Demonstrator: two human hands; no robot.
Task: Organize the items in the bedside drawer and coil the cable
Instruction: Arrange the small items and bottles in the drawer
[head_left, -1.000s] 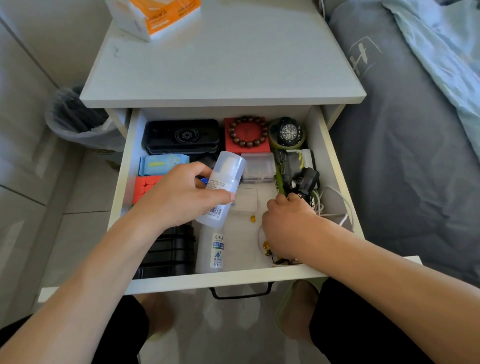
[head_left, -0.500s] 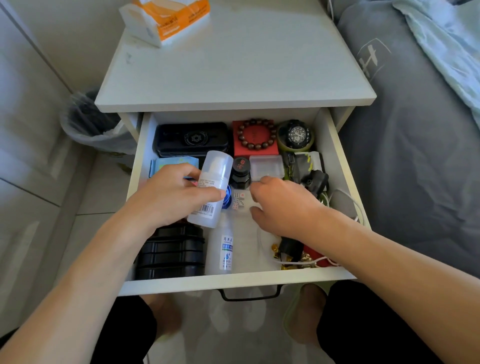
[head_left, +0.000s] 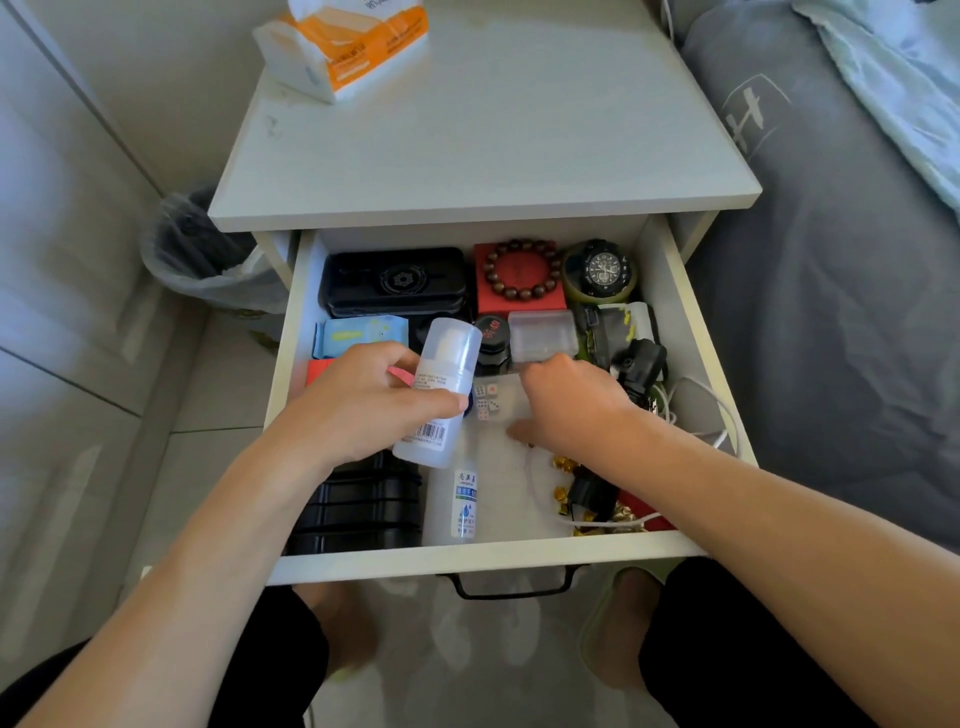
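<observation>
Both forearms reach in from the bottom corners, the left from 7 o'clock, the right from 4 o'clock. The left hand is raised, its fingers and thumb curled round a white bottle. The right hand lies palm down at centre, knuckles bent, fingertips hidden beneath.

Right hand covers whatever its fingertips touch; left hand hides most of the red block; tissue box cut off at twelve o'clock.
</observation>
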